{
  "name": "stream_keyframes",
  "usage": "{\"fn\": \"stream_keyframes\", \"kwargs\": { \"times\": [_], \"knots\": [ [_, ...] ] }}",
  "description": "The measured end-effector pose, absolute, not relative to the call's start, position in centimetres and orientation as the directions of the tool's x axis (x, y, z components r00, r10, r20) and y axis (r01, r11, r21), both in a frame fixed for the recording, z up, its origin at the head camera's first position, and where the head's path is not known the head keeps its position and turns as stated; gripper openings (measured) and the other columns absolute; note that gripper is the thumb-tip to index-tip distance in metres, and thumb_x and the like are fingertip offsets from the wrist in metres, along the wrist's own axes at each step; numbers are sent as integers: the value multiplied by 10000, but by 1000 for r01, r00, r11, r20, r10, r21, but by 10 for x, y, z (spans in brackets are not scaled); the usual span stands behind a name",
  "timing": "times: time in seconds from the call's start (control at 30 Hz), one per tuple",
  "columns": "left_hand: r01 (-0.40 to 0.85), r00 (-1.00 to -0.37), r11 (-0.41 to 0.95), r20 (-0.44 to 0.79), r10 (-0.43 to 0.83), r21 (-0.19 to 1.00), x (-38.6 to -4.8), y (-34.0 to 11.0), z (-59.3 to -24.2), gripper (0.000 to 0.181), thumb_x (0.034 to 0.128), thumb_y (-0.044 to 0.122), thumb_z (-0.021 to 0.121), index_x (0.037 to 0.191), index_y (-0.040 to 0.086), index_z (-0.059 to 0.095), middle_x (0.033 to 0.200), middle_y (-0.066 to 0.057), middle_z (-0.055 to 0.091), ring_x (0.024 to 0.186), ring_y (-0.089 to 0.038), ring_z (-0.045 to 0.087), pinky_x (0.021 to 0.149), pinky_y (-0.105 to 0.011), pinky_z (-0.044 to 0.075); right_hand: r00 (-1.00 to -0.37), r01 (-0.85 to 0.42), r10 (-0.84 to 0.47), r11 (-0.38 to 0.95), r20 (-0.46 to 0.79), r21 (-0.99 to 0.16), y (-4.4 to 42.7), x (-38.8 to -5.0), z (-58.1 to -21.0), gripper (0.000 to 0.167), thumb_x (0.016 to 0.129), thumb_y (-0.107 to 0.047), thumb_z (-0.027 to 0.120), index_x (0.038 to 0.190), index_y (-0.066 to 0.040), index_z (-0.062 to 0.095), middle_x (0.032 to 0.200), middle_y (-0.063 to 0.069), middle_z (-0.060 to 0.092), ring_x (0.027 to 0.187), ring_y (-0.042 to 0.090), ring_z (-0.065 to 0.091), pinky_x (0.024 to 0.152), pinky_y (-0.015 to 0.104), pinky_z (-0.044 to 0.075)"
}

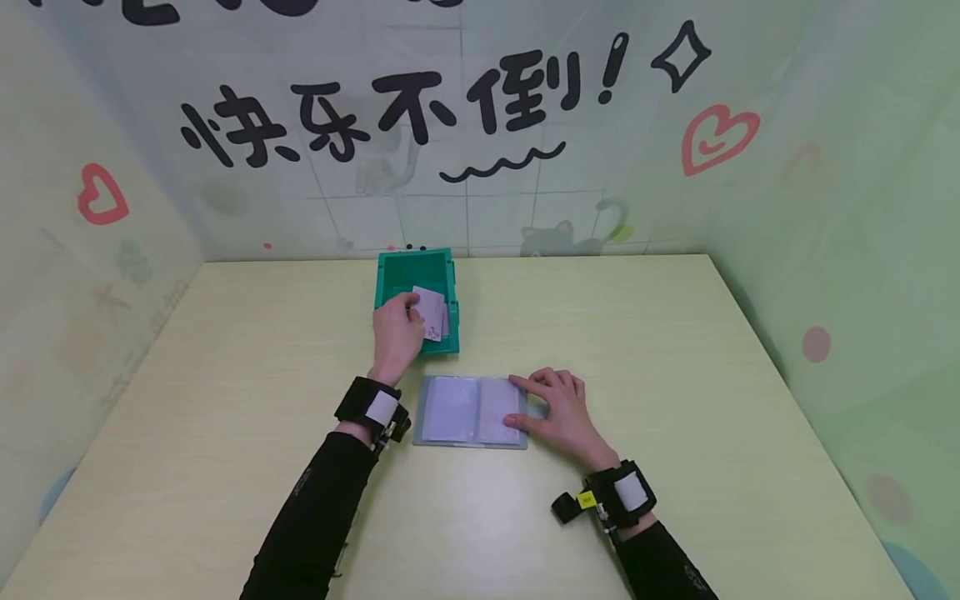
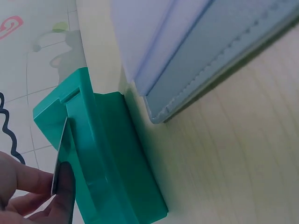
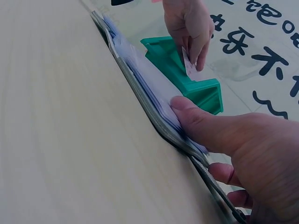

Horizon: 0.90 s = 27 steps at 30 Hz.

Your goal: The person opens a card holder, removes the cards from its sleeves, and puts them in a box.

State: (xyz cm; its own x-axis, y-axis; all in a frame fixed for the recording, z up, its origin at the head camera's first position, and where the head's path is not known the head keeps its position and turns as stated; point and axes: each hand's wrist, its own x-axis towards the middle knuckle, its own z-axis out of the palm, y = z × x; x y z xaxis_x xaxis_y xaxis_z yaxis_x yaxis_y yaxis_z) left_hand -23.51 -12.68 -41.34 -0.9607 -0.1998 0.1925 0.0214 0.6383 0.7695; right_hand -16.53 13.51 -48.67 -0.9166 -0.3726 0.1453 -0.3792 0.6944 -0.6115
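Observation:
In the head view my left hand (image 1: 397,332) pinches a small pale pink card (image 1: 429,313) over the green box (image 1: 378,283). The left wrist view shows the card (image 2: 59,156) edge-on between thumb and fingers, just at the box's rim. Another pinkish card (image 1: 446,320) is partly visible inside. Nearer to me, a card album (image 1: 450,408) with a grey-blue cover and clear sleeves lies spread on the table. My right hand (image 1: 562,417) rests at its right side, thumb (image 3: 187,109) on the page and index finger near the upper corner. Its other fingers are partly hidden.
The light wooden table (image 1: 675,350) ends at a printed backdrop (image 1: 330,217) with black lettering and hearts. More backdrop stands along the left and right sides. A strap-like strip (image 3: 210,182) sticks out from the album's edge by my right fingers.

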Motion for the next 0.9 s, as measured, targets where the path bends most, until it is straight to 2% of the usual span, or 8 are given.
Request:
{"fn": "stream_keyframes", "kwargs": {
  "times": [0.33, 0.57, 0.77, 0.83, 0.9],
  "knots": [
    [-26, -964, 641, 151, -219, 767, -243, -124, -415, 337, 1014, -17, 473, 1321, -83, 595, 1336, -285, 615, 1217, -420, 597, 1032, -494, 496, -914, -390, -372, 693, 162, -606, 134, -165, -488, 602, 810, -371, 818, 1350, -164, 650, 1148, 98, 554, 1139, 325, 388, 1008, 539, 216],
    [-48, -987, 690, 71, -144, 722, -241, -123, -422, 363, 1008, -16, 492, 1356, -94, 561, 1389, -289, 580, 1256, -429, 592, 1027, -522, 505, -914, -390, -374, 694, 159, -606, 135, -162, -488, 602, 813, -367, 814, 1355, -166, 646, 1161, 103, 556, 1146, 328, 390, 1017, 542, 218],
    [-52, -996, 748, 22, -89, 661, -239, -123, -425, 292, 983, -22, 499, 1223, -121, 631, 1186, -301, 666, 1045, -406, 669, 854, -483, 572, -914, -389, -375, 695, 157, -605, 135, -160, -488, 604, 815, -369, 811, 1357, -163, 644, 1168, 106, 554, 1151, 330, 385, 1009, 536, 215],
    [-57, -997, 765, -1, -74, 641, -238, -122, -426, 259, 987, -10, 488, 1154, -125, 649, 1077, -292, 681, 964, -384, 669, 761, -414, 556, -914, -388, -374, 690, 158, -610, 135, -159, -488, 606, 812, -365, 814, 1355, -157, 645, 1166, 113, 552, 1152, 337, 382, 1011, 538, 211],
    [-56, -998, 772, -15, -60, 633, -238, -121, -426, 235, 988, -1, 477, 1074, -125, 658, 944, -256, 672, 860, -342, 648, 662, -342, 487, -913, -392, -374, 690, 163, -609, 135, -159, -488, 605, 812, -365, 812, 1355, -157, 645, 1164, 114, 551, 1152, 338, 382, 1012, 541, 212]
  ]
}}
